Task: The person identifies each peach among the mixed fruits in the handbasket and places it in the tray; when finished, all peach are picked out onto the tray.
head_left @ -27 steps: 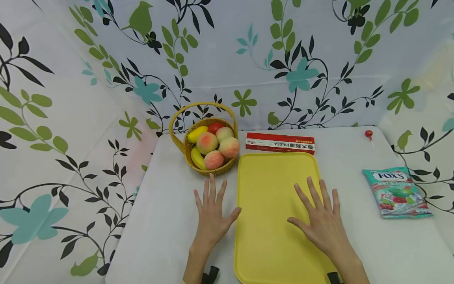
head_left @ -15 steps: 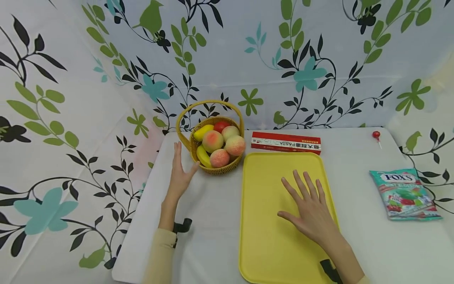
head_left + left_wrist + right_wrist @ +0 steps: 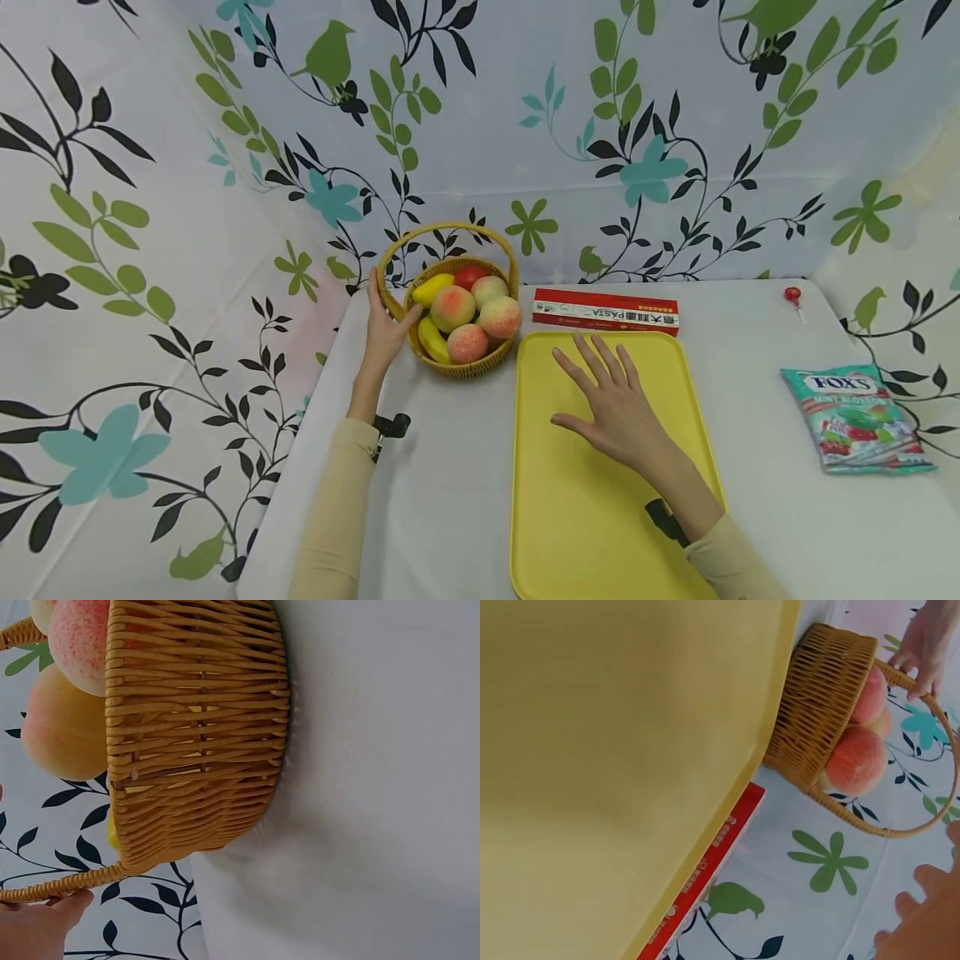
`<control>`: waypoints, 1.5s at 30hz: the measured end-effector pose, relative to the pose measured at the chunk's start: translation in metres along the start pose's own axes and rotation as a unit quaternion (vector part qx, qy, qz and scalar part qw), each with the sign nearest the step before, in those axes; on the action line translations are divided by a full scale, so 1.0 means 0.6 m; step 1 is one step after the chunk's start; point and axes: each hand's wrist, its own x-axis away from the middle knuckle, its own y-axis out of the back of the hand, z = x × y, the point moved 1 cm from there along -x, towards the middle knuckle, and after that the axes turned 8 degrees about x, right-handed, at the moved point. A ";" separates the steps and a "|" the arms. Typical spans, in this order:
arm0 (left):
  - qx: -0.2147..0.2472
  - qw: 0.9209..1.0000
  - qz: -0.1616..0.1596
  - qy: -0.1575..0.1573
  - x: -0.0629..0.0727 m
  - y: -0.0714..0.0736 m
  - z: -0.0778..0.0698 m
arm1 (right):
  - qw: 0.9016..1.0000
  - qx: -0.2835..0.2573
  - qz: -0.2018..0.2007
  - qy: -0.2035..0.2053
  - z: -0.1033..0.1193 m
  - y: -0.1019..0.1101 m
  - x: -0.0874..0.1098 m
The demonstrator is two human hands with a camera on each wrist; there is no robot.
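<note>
Wicker basket (image 3: 199,735), golden-brown, likely light, stiff: grip its arched handle (image 3: 452,225). Left hand (image 3: 384,337), spread, straddles it; right hand (image 3: 617,412) splayed.

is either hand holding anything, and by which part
The left hand touches the basket handle at its left side; whether it grips cannot be told. The right hand, spread above the yellow tray, holds nothing.
</note>
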 end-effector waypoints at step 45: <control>0.031 0.999 -0.006 -0.007 0.004 -0.008 -0.007 | 0.996 -0.052 0.077 0.014 0.022 -0.114 -0.244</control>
